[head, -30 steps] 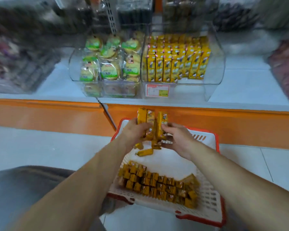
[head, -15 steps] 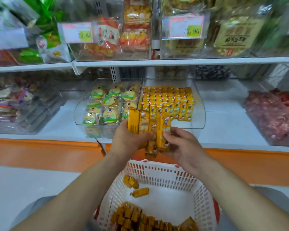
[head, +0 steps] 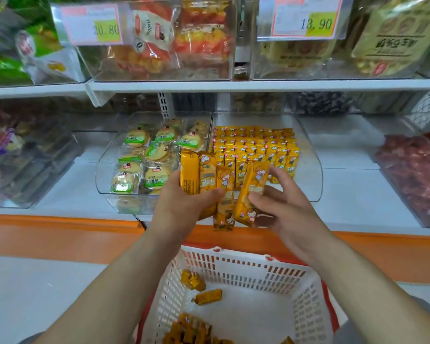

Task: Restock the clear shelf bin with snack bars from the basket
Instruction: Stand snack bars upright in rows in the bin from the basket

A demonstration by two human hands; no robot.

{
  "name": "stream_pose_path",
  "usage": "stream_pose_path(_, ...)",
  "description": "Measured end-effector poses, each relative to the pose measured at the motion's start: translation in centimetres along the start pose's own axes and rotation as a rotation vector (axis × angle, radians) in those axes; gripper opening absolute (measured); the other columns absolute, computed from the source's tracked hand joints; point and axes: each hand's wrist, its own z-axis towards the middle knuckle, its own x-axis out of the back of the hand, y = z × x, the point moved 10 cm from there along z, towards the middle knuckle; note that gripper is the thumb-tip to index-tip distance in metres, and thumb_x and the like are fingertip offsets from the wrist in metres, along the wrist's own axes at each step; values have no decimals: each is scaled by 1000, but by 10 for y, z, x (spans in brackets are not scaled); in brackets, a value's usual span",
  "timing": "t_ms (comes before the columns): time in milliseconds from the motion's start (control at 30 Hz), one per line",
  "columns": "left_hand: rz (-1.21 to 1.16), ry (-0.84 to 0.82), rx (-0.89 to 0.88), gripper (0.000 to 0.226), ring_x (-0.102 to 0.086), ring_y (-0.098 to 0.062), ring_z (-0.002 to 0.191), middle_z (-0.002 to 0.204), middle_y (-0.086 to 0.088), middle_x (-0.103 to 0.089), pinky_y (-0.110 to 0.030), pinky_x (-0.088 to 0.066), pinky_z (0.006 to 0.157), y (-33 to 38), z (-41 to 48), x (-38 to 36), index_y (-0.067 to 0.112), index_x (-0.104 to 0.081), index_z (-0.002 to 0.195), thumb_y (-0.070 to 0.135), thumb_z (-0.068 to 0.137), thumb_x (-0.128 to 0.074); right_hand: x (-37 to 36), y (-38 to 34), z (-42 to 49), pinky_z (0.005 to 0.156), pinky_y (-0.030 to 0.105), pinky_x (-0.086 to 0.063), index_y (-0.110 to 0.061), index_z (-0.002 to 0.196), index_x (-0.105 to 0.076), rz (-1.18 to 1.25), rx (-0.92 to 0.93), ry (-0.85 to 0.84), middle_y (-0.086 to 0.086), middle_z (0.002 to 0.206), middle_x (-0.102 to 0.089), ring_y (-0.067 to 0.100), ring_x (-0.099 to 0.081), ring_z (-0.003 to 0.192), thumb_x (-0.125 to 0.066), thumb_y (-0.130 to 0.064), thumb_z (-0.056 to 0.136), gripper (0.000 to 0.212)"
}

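My left hand [head: 181, 207] grips a bunch of yellow snack bars [head: 200, 175], held upright just in front of the clear shelf bin [head: 310, 175]. My right hand [head: 281, 204] holds one bar [head: 250, 194] of the bunch between thumb and fingers, tilted to the right. Rows of the same yellow bars [head: 256, 147] stand inside the bin, with bare room at its front. Below my arms sits the white basket [head: 233, 266] with a red rim; loose bars [head: 207, 296] lie in it and more are stacked at its near end.
A second clear bin [head: 104, 175] with green-labelled round cakes stands left of the target bin. A white shelf with price-tagged bins [head: 159, 40] hangs close above. A bin of red packets [head: 417, 175] is at the right. An orange ledge [head: 60, 234] runs below the shelf.
Both hands have lifted the bunch of bars from over the basket up to the front of the bin. My right hand now separates one bar from the bunch.
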Motion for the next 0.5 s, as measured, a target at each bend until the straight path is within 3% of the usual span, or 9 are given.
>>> stream_pose_path(100,34,4,-13,31,-78,-22,86,95,-2,-80,-49,-64,79,1,5,8,19,-69,110,15,83,-83,9,-13,5,66,35,-58,-36,132,-51,-146,59,64,10,122,-64,28,-74,88,-93,-34,62,81)
stream_pose_path(200,38,20,-4,28,-78,-17,82,92,2,-80,-42,-66,73,-1,6,15,21,-69,108,15,83,-82,30,-34,15,77,43,-59,-30,132,-52,-283,128,179,3,108,-66,25,-72,96,-83,-32,67,72)
stream_pose_path(300,39,41,6,29,-78,-16,80,91,3,-80,-34,-65,67,-2,7,19,22,-69,108,17,83,-82,54,-58,34,84,42,-54,-17,129,-57,-374,197,285,8,103,-69,24,-68,95,-81,-14,78,57)
stream_pose_path(433,42,42,18,31,-78,-14,77,89,4,-80,-28,-63,60,-4,9,15,20,-67,108,16,82,-83,67,-77,71,68,34,-55,-23,115,-60,-702,222,338,4,102,-70,21,-68,84,-80,-14,79,43)
stream_pose_path(500,55,39,23,32,-78,-14,77,90,3,-80,-29,-64,61,-5,9,13,19,-66,109,16,82,-84,69,-80,88,59,27,-46,-29,109,-58,-900,233,357,0,95,-68,19,-65,80,-80,-15,79,40)
